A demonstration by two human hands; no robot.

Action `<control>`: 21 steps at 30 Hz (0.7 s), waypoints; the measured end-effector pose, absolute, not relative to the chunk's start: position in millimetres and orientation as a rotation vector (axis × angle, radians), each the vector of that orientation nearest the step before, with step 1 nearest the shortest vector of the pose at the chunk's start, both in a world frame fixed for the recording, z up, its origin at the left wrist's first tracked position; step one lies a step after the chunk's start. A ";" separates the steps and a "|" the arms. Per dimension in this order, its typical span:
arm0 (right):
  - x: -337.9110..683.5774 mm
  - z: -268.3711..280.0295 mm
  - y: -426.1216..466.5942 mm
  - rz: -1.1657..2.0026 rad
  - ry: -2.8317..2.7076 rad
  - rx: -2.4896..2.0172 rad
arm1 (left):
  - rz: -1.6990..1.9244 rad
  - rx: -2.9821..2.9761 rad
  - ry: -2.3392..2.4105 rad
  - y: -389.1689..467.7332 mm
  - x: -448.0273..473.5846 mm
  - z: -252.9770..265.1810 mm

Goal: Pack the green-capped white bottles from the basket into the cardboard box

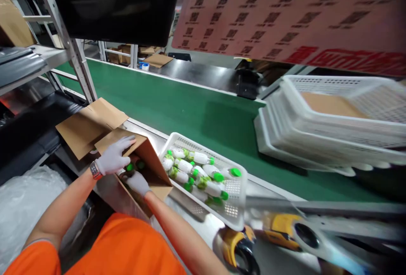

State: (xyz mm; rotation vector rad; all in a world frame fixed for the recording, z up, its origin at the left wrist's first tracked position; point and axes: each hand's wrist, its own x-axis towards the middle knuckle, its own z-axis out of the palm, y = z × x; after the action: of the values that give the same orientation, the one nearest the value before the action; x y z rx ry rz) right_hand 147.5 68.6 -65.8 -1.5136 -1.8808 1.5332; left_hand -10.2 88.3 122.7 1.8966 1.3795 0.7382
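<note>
Green conveyor belt [196, 110], left hand [114, 155] flat on carton flap [139, 148], right hand [137, 182] inside, fingers hidden, labels unreadable.

green conveyor belt [196, 114], metal shelving [68, 42]

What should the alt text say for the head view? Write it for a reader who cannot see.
A person's gloved left hand rests on a flap of an open cardboard box while the gloved right hand reaches inside it, near green-capped bottles. Beside the box, a white basket holds more white bottles with green caps, next to a green conveyor belt.
</note>
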 end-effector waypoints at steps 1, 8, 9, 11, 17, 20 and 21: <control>145.4 -64.1 68.1 1.486 -1.969 -1.522 | 0.736 1.897 1.386 88.6 -8.8 123.6; 159.6 -56.9 73.8 1.154 -2.269 -1.501 | 0.674 1.924 1.398 85.9 -7.4 128.1; 165.3 -56.6 75.7 1.167 -2.294 -1.439 | 0.668 1.925 1.398 85.7 -7.9 128.1; 176.1 -56.6 79.9 1.267 -2.313 -1.264 | 0.666 1.923 1.406 85.6 -7.9 127.9; 186.6 -59.9 88.7 1.218 -2.092 -1.394 | 0.669 1.899 1.431 84.7 -3.4 128.1; 188.5 -57.6 80.4 1.171 -2.047 -1.450 | 0.678 1.905 1.424 83.8 -4.5 128.8; 192.9 -55.6 74.8 1.180 -2.048 -1.416 | 0.679 1.909 1.421 83.7 -5.3 129.3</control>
State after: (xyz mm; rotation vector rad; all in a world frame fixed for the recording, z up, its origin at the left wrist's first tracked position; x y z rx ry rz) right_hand 192.9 74.8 -55.6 -1.4162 -2.0483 1.1802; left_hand -5.3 83.7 129.3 1.9085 1.4209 0.6792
